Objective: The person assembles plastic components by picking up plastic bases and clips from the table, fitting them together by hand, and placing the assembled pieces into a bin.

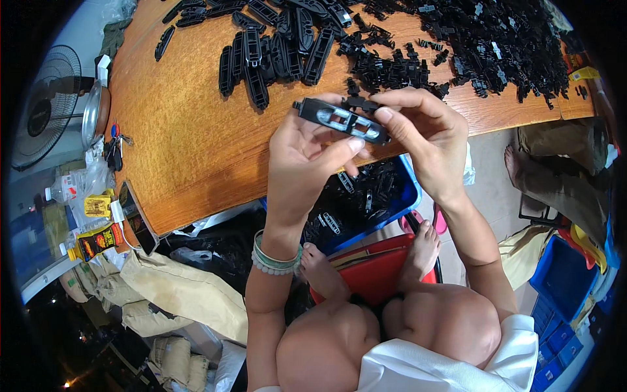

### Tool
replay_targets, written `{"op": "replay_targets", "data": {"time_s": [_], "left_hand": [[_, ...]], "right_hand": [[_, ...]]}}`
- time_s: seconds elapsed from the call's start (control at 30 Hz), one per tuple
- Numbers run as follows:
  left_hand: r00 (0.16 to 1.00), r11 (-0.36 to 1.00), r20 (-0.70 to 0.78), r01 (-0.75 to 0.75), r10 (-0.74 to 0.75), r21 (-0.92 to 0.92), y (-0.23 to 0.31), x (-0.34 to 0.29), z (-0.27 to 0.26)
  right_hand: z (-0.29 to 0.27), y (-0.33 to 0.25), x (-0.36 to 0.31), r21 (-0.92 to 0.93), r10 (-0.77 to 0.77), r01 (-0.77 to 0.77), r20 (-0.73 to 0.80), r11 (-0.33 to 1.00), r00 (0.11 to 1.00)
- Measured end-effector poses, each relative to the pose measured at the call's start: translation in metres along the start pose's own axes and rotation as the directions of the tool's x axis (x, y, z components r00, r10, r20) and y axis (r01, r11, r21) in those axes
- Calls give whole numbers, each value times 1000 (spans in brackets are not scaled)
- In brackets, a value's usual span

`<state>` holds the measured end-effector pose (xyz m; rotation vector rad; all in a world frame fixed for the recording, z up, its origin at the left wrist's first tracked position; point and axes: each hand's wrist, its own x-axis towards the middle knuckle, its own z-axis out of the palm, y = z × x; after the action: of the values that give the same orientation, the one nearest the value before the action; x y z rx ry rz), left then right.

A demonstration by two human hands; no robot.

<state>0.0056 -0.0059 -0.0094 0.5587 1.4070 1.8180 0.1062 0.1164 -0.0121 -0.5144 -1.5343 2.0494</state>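
The left hand (302, 149) holds a long black plastic part (324, 115) over the edge of the counter (189, 137); the right hand (432, 134) pinches a small black clip (358, 103) beside it. A blue bin (413, 188) sits below.

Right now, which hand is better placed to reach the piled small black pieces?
Probably the right hand: it's nearer the piled pieces, though it seems to pinch a small dark piece; the left hand grips the long black part.

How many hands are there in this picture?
2, both near the middle. The left hand holds a long black piece; the right hand holds a small black part beside it. Another person's foot shows at the right, so more hands may be hidden.
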Motion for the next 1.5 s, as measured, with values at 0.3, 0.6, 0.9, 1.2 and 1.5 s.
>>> {"op": "replay_targets", "data": {"time_s": [0.3,0.6,0.9,1.2,1.5], "left_hand": [[992,953,-124,-22,-17,-302,-3,1,-8],[999,999,-35,5,-4,35,-2,-8,1],[996,988,-20,84,-82,130,7,-17,-4],[998,950,-25,-50,61,307,11,-26,-2],[977,873,215,-105,1,476,13,-16,-17]], "right_hand": [[-1,11,-8,-49,-191,186,-130,981,973],[-2,16,-5,-196,-275,282,60,939,959],[-7,8,-3,-458,-347,417,232,785,909],[-4,2,-13,-372,-55,140,230,918,972],[-27,1,-34,-465,110,127,450,876,886]]}}
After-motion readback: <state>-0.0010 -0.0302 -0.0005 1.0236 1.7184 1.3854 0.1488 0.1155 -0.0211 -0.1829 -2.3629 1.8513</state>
